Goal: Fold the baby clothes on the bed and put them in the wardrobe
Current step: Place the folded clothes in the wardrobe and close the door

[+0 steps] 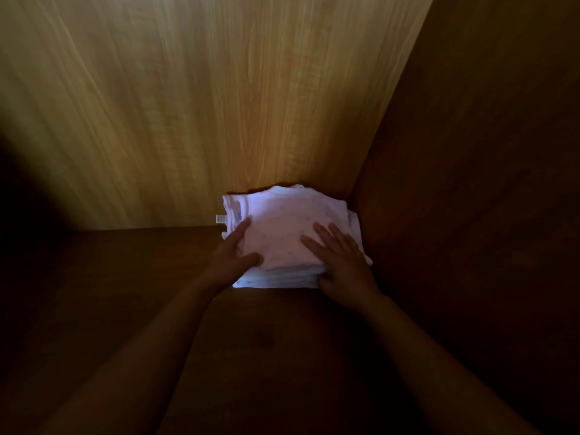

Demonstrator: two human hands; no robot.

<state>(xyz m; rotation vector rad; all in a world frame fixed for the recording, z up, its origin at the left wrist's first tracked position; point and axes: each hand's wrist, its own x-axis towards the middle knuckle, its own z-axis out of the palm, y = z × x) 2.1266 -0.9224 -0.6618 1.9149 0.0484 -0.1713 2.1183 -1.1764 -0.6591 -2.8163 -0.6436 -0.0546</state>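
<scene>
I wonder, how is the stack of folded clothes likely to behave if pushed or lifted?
The stack of folded clothes is soft cloth, so it would probably sag if lifted by one edge. Its separate layers, visible at the front, may slide apart when pushed from one side.

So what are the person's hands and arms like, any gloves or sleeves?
No gloves: the left hand and right hand are bare. Both forearms are bare too, with no sleeve in view. No ring, watch or bracelet shows, though the light is dim.
</scene>
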